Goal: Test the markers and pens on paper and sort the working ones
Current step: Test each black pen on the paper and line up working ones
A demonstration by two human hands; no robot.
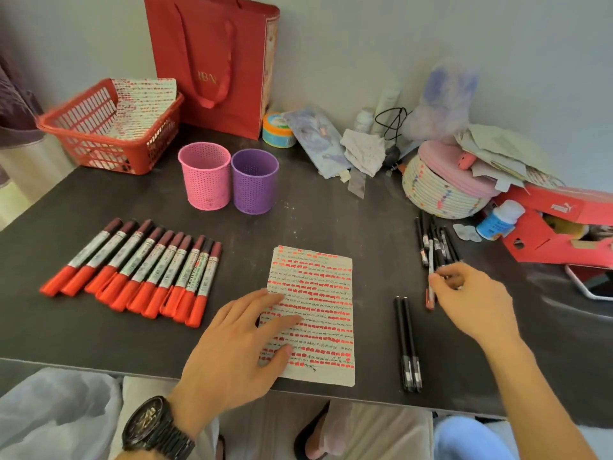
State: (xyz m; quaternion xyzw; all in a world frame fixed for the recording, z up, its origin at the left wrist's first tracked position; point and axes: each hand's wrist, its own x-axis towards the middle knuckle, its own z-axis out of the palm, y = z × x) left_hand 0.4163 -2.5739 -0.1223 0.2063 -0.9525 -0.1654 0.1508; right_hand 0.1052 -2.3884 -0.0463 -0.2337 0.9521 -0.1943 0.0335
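Our flat left hand (242, 340) presses the paper (318, 293); our right hand (471, 297), pinching a pen (430, 298), may scatter the pile (436, 240).

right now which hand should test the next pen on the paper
Right. The right hand pinches a pen by the black pens, while the left hand lies flat on the paper, steadying it.

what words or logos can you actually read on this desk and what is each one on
"IBN": gold letters on the red paper bag.
"PUMA", with the leaping cat logo: white print on the red shoe box, faint.
Labels on the markers: too blurred to read.
Label on the small bottle: too blurred to read.
Sheet of paper: only red dashes and scribbles, no readable words.
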